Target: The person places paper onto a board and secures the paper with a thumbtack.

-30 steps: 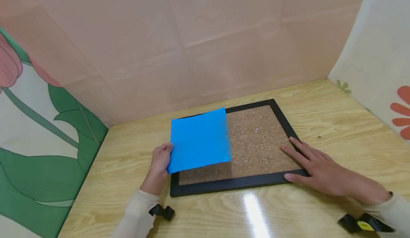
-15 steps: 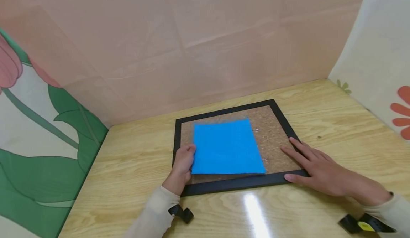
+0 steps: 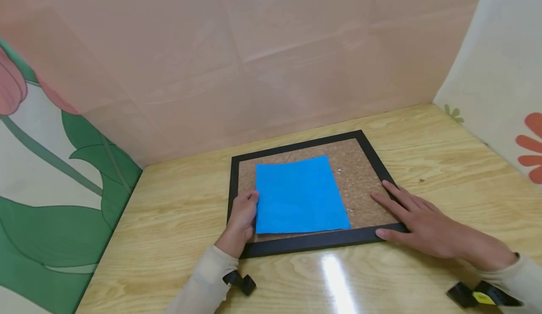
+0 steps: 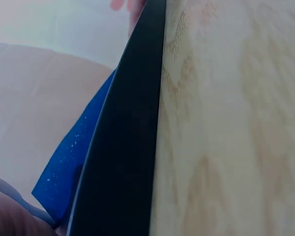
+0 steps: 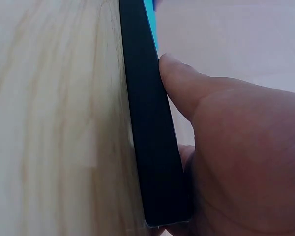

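A square blue sheet [image 3: 301, 195] lies over the left and middle of a black-framed cork board [image 3: 364, 182]. My left hand [image 3: 242, 220] pinches the sheet's left edge between thumb and fingers, above the board's near left corner. Seen from the left wrist, the blue sheet [image 4: 71, 157] tilts up behind the black frame edge [image 4: 118, 142], with small white specks on its underside. My right hand [image 3: 427, 227] rests with spread fingers on the board's near right corner. In the right wrist view its thumb [image 5: 187, 83] touches the frame's front side.
The board lies on a light wood-grain table [image 3: 169, 220]. A plain pinkish sheet [image 3: 262, 60] hangs behind it. Printed flower panels stand at left [image 3: 46, 229] and right [image 3: 499, 69]. Two whitish specks show on the cork, right of the blue sheet.
My left hand has moved right, bringing the blue sheet from above the board's left side down onto the cork. The sheet's near edge has lowered further. My right hand has stayed in place.
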The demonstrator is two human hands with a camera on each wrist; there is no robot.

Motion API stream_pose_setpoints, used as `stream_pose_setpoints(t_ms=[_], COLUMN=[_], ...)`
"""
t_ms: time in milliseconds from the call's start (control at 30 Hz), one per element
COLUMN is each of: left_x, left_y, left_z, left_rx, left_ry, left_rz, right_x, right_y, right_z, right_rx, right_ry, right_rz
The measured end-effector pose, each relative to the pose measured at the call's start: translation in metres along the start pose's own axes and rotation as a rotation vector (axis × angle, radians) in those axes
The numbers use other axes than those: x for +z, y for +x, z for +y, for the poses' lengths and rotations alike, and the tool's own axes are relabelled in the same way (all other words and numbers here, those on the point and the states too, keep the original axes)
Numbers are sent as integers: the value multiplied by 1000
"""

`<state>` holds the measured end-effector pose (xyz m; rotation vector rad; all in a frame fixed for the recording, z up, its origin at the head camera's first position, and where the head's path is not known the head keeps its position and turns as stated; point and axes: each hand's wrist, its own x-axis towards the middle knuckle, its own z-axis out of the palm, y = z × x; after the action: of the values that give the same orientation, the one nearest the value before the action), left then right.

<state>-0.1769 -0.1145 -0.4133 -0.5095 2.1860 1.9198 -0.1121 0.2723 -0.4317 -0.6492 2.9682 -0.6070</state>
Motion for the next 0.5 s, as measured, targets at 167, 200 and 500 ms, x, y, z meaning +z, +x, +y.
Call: stream_pose_setpoints(t_ms=[167,200,500], left_x=[0,0,-6], left_y=[0,0,2], left_z=[2,2,2], left_rx=[0,-3,-33], left_ry=[-13,-18,-63], left_rz=[4,6,-92], right_x=[-1,-1,-1], right_y=[-1,-1,-1], right_z=[-1,0,-2], right_rx=[7,7,10], right_ry=[-4,-5,14], right_rz=[0,0,-1])
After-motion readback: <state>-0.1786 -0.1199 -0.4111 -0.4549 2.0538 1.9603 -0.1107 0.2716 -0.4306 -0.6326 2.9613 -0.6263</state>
